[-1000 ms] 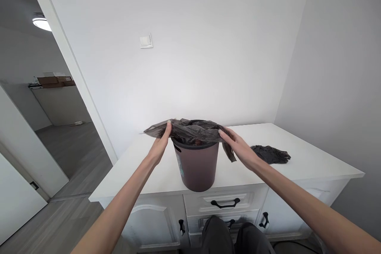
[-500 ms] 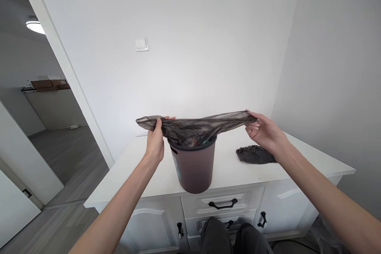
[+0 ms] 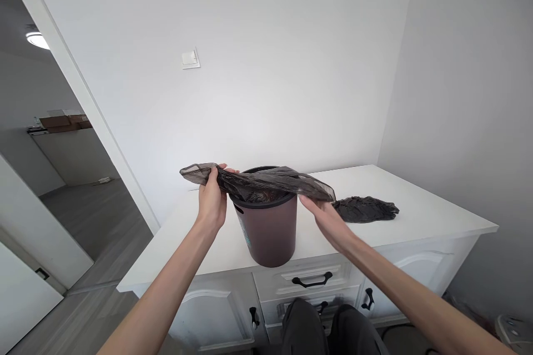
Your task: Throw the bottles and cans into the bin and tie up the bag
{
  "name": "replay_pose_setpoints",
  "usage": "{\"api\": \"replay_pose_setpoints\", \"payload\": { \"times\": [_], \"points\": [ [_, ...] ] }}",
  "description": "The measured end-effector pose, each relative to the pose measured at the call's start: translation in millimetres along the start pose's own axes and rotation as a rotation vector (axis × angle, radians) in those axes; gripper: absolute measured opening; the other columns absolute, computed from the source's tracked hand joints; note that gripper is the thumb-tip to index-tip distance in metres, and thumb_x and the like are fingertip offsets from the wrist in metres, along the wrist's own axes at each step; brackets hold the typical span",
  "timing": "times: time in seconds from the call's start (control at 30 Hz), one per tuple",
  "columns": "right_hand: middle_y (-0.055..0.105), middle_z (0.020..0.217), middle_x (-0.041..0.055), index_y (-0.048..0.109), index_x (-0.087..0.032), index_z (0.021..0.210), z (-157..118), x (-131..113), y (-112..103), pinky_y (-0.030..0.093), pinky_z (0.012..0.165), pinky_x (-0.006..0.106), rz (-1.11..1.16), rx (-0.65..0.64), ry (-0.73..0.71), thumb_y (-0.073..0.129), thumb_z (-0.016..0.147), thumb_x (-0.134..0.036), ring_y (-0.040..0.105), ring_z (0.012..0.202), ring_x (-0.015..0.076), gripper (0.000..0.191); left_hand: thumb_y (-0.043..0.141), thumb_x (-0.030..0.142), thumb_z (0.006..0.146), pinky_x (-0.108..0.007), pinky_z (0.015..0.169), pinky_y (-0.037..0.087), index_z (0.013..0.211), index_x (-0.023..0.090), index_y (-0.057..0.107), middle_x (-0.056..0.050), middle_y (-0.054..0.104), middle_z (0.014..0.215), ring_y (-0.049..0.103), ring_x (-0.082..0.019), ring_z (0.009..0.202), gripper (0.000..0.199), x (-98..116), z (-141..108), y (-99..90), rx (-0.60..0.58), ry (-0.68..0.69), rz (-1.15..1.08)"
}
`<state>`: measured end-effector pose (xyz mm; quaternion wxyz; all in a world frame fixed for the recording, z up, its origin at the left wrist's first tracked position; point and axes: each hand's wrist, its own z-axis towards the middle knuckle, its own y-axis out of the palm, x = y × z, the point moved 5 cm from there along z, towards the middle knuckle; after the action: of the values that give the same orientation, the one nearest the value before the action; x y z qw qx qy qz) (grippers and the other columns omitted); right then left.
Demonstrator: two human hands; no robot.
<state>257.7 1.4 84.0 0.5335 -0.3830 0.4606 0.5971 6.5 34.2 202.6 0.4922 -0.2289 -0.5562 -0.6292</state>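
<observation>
A mauve trash can (image 3: 272, 236) with a black rim stands on the white cabinet top near its front edge. A thin, see-through black trash bag (image 3: 266, 180) lies across its mouth, with part of it sunk inside. My left hand (image 3: 212, 199) is closed on the bag at the left of the rim, thumb on the near side, and a loose end sticks out beyond it. At the right rim, my right hand (image 3: 327, 219) grips the bag's other side from below; the bag hides most of its fingers. A second, crumpled black bag (image 3: 366, 209) lies to the right.
The white cabinet (image 3: 433, 216) has drawers and doors with black handles (image 3: 312, 280). Behind it rises a white wall with a light switch (image 3: 190, 59). A doorway opens at left. My knees (image 3: 306, 327) are close to the drawers.
My right hand has moved left and down to the can's rim, bringing the bag's right side lower and slackening it. My left hand still holds its side. The view has shifted slightly.
</observation>
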Motion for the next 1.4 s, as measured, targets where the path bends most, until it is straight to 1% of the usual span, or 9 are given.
{"api": "replay_pose_setpoints", "payload": {
  "times": [0.13, 0.27, 0.4, 0.53, 0.77, 0.93, 1.0, 1.17, 1.4],
  "points": [
    [0.069, 0.132, 0.0038, 0.066, -0.034, 0.127, 41, -49, -6, 0.037, 0.122, 0.045, 0.017, 0.073, -0.093, 0.068, 0.092, -0.049, 0.047, 0.144, 0.0274, 0.038, 0.066, 0.034, 0.095, -0.036, 0.089, 0.055, 0.092, 0.019, 0.064, 0.002, 0.060, 0.071, 0.066, -0.015, 0.074, 0.016, 3, -1, 5.1, -0.024, -0.002, -0.011],
    [0.075, 0.114, 0.0052, 0.071, -0.025, 0.104, 75, -78, 7, 0.049, 0.110, 0.039, 0.231, -0.034, -0.150, 0.061, 0.096, -0.036, 0.061, 0.126, 0.0244, 0.017, 0.063, 0.030, 0.099, -0.028, 0.073, 0.056, 0.086, 0.020, 0.061, 0.008, 0.040, 0.058, 0.048, -0.009, 0.055, 0.017, 11, 3, 14.3, -0.056, -0.026, -0.056],
    [0.071, 0.085, 0.0018, 0.063, -0.023, 0.090, 97, -92, 28, 0.058, 0.092, 0.031, 0.581, -0.096, -0.015, 0.054, 0.093, -0.016, 0.070, 0.096, 0.0182, 0.012, 0.063, 0.024, 0.097, -0.017, 0.047, 0.034, 0.076, 0.018, 0.054, 0.009, 0.029, 0.058, 0.030, -0.005, 0.046, 0.024, 24, 6, 32.6, -0.092, -0.085, -0.030],
    [0.052, 0.059, -0.0035, 0.047, -0.025, 0.075, 103, -106, 52, 0.059, 0.083, 0.030, 0.773, -0.147, 0.165, 0.043, 0.093, -0.008, 0.069, 0.076, 0.0156, 0.025, 0.059, 0.026, 0.099, -0.019, 0.045, 0.026, 0.074, 0.019, 0.053, 0.009, 0.022, 0.058, 0.024, -0.007, 0.048, 0.027, 27, 1, 48.4, -0.157, -0.117, 0.060],
    [0.037, 0.055, -0.0081, 0.042, -0.025, 0.079, 100, -137, 59, 0.056, 0.065, 0.021, 0.944, -0.209, 0.155, 0.041, 0.094, -0.004, 0.050, 0.050, 0.0094, 0.026, 0.059, 0.050, 0.097, -0.023, 0.055, 0.028, 0.082, 0.021, 0.061, 0.006, 0.032, 0.063, 0.031, -0.012, 0.059, 0.032, 10, -1, 36.7, -0.293, -0.022, 0.468],
    [0.021, 0.057, -0.0109, 0.038, -0.024, 0.074, 110, -130, 66, 0.025, 0.037, 0.017, 0.597, -0.319, 0.160, 0.049, 0.099, -0.017, 0.015, 0.044, 0.0076, 0.028, 0.055, 0.055, 0.097, -0.026, 0.060, 0.030, 0.084, 0.022, 0.063, 0.004, 0.037, 0.066, 0.035, -0.014, 0.063, 0.036, 21, 4, 35.7, -0.328, 0.038, 0.624],
    [0.022, 0.059, -0.0102, 0.043, -0.023, 0.075, 110, -126, 74, 0.016, 0.038, 0.019, 0.303, -0.330, 0.106, 0.050, 0.099, -0.023, 0.013, 0.048, 0.0082, 0.025, 0.058, 0.056, 0.095, -0.027, 0.061, 0.032, 0.086, 0.022, 0.063, 0.004, 0.040, 0.065, 0.037, -0.014, 0.063, 0.035, 30, 3, 41.4, -0.300, 0.060, 0.631],
    [0.031, 0.061, -0.0067, 0.044, -0.023, 0.072, 90, -138, 100, 0.020, 0.048, 0.024, -0.253, -0.488, -0.077, 0.057, 0.093, -0.025, 0.023, 0.055, 0.0100, 0.025, 0.076, 0.058, 0.082, -0.027, 0.072, 0.043, 0.087, 0.020, 0.068, 0.000, 0.059, 0.074, 0.054, -0.016, 0.076, 0.039, 37, -8, 64.4, -0.430, 0.063, 0.594],
    [0.035, 0.073, -0.0051, 0.051, -0.022, 0.078, 70, -151, 96, 0.028, 0.058, 0.027, -0.001, -0.693, 0.003, 0.066, 0.093, -0.047, 0.031, 0.064, 0.0116, 0.033, 0.081, 0.056, 0.078, -0.023, 0.052, 0.030, 0.068, 0.020, 0.053, 0.007, 0.038, 0.060, 0.031, -0.009, 0.056, 0.047, 31, -2, 50.0, -0.191, 0.030, 0.374]
  ]
}}
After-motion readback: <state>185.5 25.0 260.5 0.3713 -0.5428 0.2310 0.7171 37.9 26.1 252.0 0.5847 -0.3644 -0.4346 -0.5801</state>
